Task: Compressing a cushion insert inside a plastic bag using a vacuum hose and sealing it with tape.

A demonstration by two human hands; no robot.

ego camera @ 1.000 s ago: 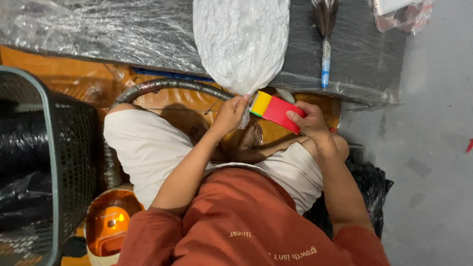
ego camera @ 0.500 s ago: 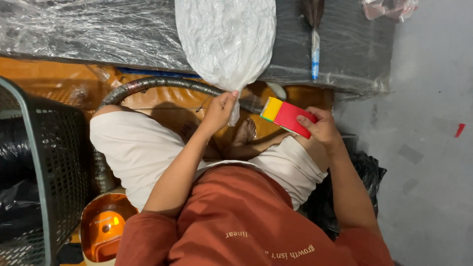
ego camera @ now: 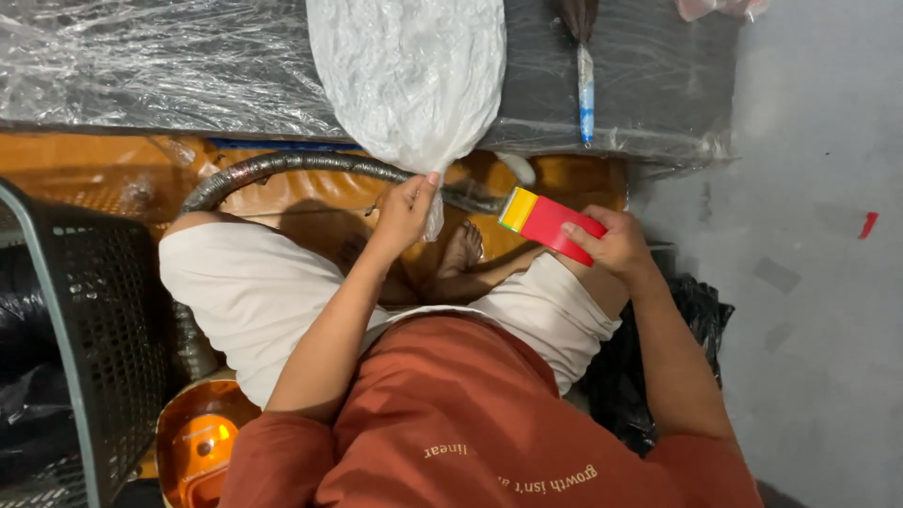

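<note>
Seen from above, a seated person in a rust-red shirt and cream shorts works with both hands held apart over their lap. Their left hand pinches the gathered neck of a white plastic-wrapped bundle, thumb and fingers closed on the twisted film at the bundle's lower tip. Their right hand, well to the right of the bundle, is clamped around one end of a flat red block with a yellow end; the yellow end points toward the bundle but stays clear of it.

Just below the bundle's tip, a bare foot shows between the knees. A dark ribbed hose curves left from the bundle's neck, over an orange surface. Behind the bundle lies a long dark shape wrapped in clear film. A thin blue-and-white stick stands right of the bundle. Far to the bundle's left is a black mesh basket, with a glossy orange object beneath it. Grey floor spreads to the right, with a black bag at the person's right side.
</note>
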